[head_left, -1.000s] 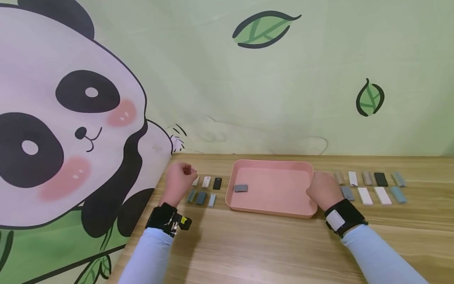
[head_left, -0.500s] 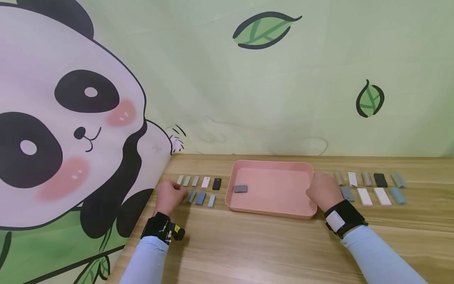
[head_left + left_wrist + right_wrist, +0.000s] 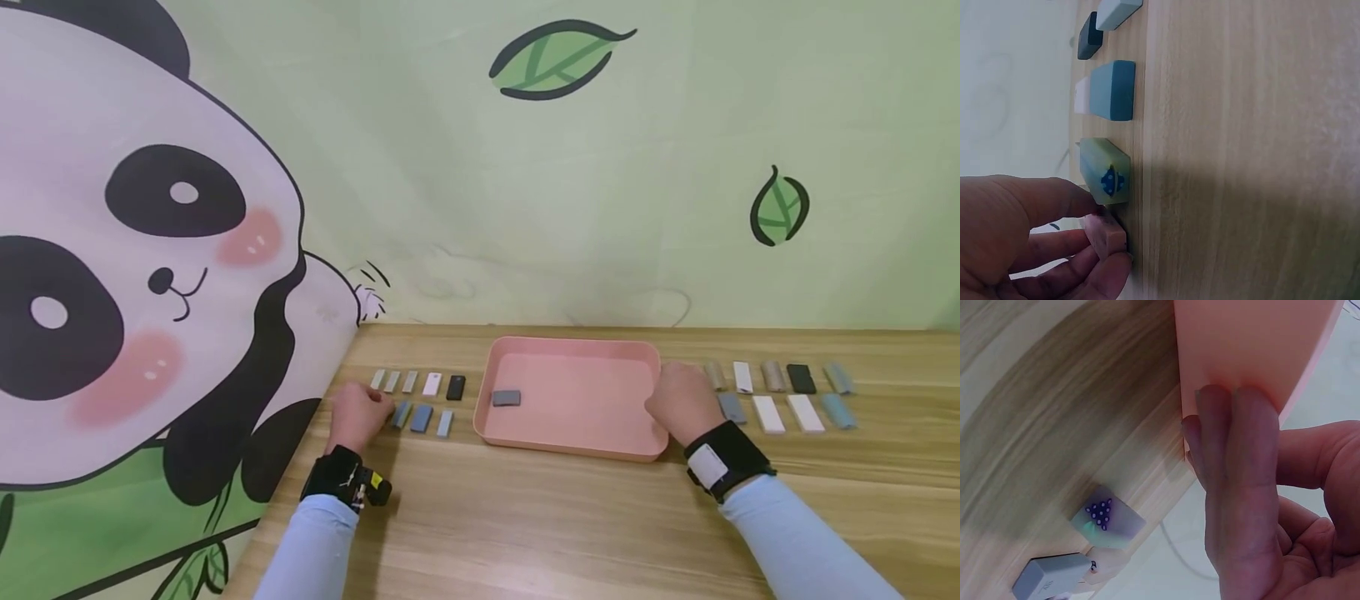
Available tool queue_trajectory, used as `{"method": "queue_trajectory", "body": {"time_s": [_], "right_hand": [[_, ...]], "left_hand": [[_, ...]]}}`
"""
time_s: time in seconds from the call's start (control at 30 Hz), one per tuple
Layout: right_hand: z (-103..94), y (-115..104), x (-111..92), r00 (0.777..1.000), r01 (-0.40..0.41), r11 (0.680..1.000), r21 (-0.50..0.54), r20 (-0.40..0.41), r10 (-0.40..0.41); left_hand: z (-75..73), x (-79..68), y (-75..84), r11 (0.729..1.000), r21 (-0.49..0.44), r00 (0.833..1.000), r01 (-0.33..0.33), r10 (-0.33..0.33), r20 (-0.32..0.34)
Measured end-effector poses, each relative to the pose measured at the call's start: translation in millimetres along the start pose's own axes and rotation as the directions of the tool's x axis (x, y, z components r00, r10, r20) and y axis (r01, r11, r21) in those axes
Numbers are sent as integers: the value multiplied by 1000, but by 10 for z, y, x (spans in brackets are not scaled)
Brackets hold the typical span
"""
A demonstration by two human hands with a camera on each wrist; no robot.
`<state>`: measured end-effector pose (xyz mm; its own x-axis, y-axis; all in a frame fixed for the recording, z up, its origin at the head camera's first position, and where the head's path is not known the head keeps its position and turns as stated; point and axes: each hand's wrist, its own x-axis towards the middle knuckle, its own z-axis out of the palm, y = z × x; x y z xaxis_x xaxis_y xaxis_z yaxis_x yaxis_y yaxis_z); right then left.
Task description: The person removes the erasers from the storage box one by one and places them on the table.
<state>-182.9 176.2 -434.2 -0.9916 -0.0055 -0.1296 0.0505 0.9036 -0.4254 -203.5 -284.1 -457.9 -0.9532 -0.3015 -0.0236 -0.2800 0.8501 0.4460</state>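
Observation:
In the left wrist view my left hand (image 3: 357, 417) pinches a small pink eraser-like block (image 3: 1107, 236) between thumb and fingers, close to the table top. Right beside it stands a pale yellow-green block (image 3: 1105, 170) printed with a blue mushroom shape. A blue block (image 3: 1113, 90) lies further along the same row. My right hand (image 3: 684, 402) holds the right end of the pink tray (image 3: 573, 446), with its fingers lying along the outer wall (image 3: 1241, 344). Inside the tray, near its left end, lies one grey block (image 3: 506, 398).
Left of the tray are two short rows of small blocks, among them a black one (image 3: 456, 387) and a white one (image 3: 431, 384). Two more rows stand right of it, including a black block (image 3: 801, 379) and a blue one (image 3: 838, 411). A green panda-printed backdrop (image 3: 450, 167) rises behind.
My left hand has come down and to the left from above the back row to the near row's left end, uncovering several blocks. The right hand and tray stay put.

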Motion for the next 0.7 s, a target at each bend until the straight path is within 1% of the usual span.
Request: {"method": "queue_trajectory", "body": {"time_s": [0.07, 0.27, 0.4, 0.47, 0.53, 0.57, 0.7], "right_hand": [[2, -2, -2, 1000, 1, 1000, 2, -4, -1], [-7, -7, -11, 1000, -2, 1000, 10, -4, 2], [-7, -15, -14, 1000, -12, 1000, 17, 2, 12], [-4, -14, -15, 1000, -10, 1000, 15, -1, 10], [0, -12, -17, 1000, -9, 1000, 18, 0, 9], [0, -12, -16, 1000, -7, 1000, 14, -1, 7], [2, -9, -10, 1000, -11, 1000, 12, 4, 11]], "left_hand": [[10, 8, -9, 1000, 17, 1000, -3, 3, 6], [12, 25, -10, 995, 89, 999, -40, 39, 11], [-25, 3, 33, 992, 118, 999, -38, 35, 26], [-36, -13, 60, 990, 135, 999, -34, 33, 14], [-57, -31, 115, 988, 150, 999, -35, 36, -2], [-70, -41, 152, 987, 156, 999, -46, 49, -21], [-133, -83, 368, 981, 146, 987, -131, 143, -71]]}}
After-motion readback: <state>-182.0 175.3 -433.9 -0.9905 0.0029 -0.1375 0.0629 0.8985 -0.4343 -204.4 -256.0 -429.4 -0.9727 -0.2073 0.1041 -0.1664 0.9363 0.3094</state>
